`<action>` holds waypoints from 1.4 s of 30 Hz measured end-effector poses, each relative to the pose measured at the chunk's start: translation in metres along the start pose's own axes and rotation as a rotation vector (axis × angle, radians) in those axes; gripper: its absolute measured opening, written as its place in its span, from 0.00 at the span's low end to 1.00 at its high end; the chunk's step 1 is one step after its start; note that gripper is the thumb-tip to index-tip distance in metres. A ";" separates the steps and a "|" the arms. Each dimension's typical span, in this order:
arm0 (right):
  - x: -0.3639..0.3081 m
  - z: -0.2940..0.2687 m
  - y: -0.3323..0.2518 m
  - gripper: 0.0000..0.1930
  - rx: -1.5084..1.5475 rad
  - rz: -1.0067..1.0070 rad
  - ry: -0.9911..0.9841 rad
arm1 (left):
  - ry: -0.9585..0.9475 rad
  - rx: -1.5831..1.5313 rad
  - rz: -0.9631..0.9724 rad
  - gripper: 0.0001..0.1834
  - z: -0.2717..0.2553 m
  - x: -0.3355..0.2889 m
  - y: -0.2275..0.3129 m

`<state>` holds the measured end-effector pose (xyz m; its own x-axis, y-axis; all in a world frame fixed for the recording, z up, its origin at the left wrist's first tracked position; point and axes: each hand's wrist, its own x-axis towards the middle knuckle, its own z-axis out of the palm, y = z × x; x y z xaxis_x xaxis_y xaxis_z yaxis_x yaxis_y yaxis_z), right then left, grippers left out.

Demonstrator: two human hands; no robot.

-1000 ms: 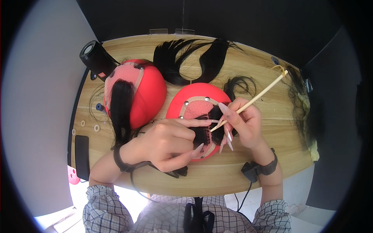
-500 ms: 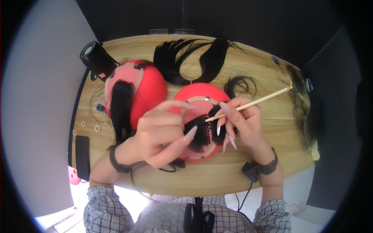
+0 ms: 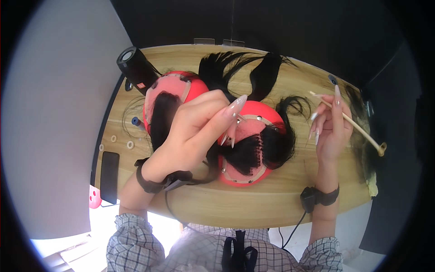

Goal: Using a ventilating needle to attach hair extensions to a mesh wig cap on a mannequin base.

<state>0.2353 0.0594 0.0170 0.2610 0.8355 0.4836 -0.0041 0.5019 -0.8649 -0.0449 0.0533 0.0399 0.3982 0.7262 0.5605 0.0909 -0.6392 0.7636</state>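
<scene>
In front of me sits a red dome-shaped head form [image 3: 236, 176] with a pink lace wig cap [image 3: 249, 130] over it. Two bunches of black hair, the left one [image 3: 242, 152] and the right one [image 3: 278, 147], lie on the cap with a parting between them. My left hand [image 3: 195, 129] is over the form's left side, thumb and fingers drawn together; what they hold, if anything, is hidden. Raised to the right, away from the form, my right hand [image 3: 333, 133] is closed on a slim wooden-handled ventilating needle [image 3: 360, 129], its knobbed end pointing down to the right.
At the left stands a second red form [image 3: 197, 88] with black hair on its cap. Behind lie long black hair bundles [image 3: 265, 77]. A black cylindrical speaker [image 3: 136, 68], a black phone-like slab [image 3: 109, 177] and small rings [image 3: 130, 144] occupy the left. Loose hair [image 3: 358, 109] lies far right.
My right hand has lifted off the cap and swung right with the ventilating needle, which now tilts the other way. My left hand has turned and its fingers have drawn together. The view has shifted.
</scene>
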 end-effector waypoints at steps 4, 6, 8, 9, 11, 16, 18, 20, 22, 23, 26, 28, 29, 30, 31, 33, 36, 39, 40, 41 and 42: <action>0.000 0.016 -0.026 0.19 -0.025 -0.019 -0.281 | 0.036 -0.081 -0.022 0.18 0.001 0.016 0.014; -0.001 0.029 -0.040 0.16 -0.040 0.020 -0.352 | 0.034 -0.019 0.023 0.18 0.003 0.025 0.018; 0.000 0.042 -0.057 0.12 -0.047 0.104 -0.428 | 0.098 -0.023 0.014 0.17 0.009 0.033 0.023; 0.002 0.044 -0.060 0.10 -0.029 0.186 -0.392 | 0.118 -0.010 0.001 0.16 0.011 0.037 0.026; 0.007 0.047 -0.059 0.08 -0.018 0.183 -0.378 | 0.113 0.002 0.001 0.16 0.013 0.040 0.022; 0.003 0.056 -0.049 0.08 0.006 0.189 -0.387 | 0.147 0.003 0.009 0.16 0.020 0.040 -0.003; -0.001 0.061 -0.045 0.07 0.004 0.257 -0.411 | 0.207 -0.035 0.008 0.16 0.025 0.041 -0.008; -0.005 0.064 -0.039 0.06 -0.006 0.268 -0.407 | 0.219 0.078 0.047 0.16 0.026 0.043 -0.014; -0.008 0.067 -0.034 0.07 -0.146 0.234 -0.375 | 0.254 0.225 0.080 0.16 0.024 0.043 -0.019; -0.010 0.069 -0.031 0.07 -0.143 0.231 -0.379 | 0.257 0.230 0.081 0.16 0.022 0.043 -0.019; -0.016 0.074 -0.023 0.08 -0.052 0.245 -0.422 | 0.319 0.217 0.070 0.16 0.021 0.043 -0.017; -0.019 0.077 -0.018 0.10 -0.067 0.229 -0.524 | 0.349 0.152 0.020 0.16 0.025 0.043 -0.015; -0.020 0.078 -0.018 0.10 -0.037 0.227 -0.544 | 0.334 0.090 -0.044 0.15 0.027 0.043 -0.012; -0.021 0.078 -0.016 0.10 -0.042 0.232 -0.540 | 0.331 0.083 -0.046 0.15 0.027 0.041 -0.013; -0.020 0.077 -0.014 0.10 -0.083 0.206 -0.571 | 0.327 0.125 0.001 0.15 0.027 0.040 -0.014; -0.018 0.076 -0.014 0.08 -0.131 0.146 -0.594 | 0.312 0.186 0.043 0.15 0.024 0.036 -0.010; -0.017 0.071 -0.025 0.08 -0.074 0.180 -0.546 | 0.358 0.179 0.177 0.14 0.018 0.034 -0.006; -0.014 0.062 -0.027 0.08 -0.039 0.207 -0.497 | 0.287 0.112 0.155 0.12 0.006 0.030 -0.002; -0.013 0.059 -0.028 0.08 -0.025 0.230 -0.468 | 0.234 0.061 0.130 0.12 0.005 0.028 0.002; -0.012 0.054 -0.023 0.10 -0.147 0.148 -0.467 | 0.232 0.057 0.131 0.12 0.005 0.026 0.003; -0.011 0.054 -0.024 0.10 -0.145 0.146 -0.468 | 0.103 0.107 0.077 0.12 0.004 0.022 0.006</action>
<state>0.1807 0.0500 0.0392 -0.1930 0.9220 0.3357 0.1339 0.3637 -0.9219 -0.0321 0.0645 0.0561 0.3128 0.6924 0.6501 0.1625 -0.7134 0.6817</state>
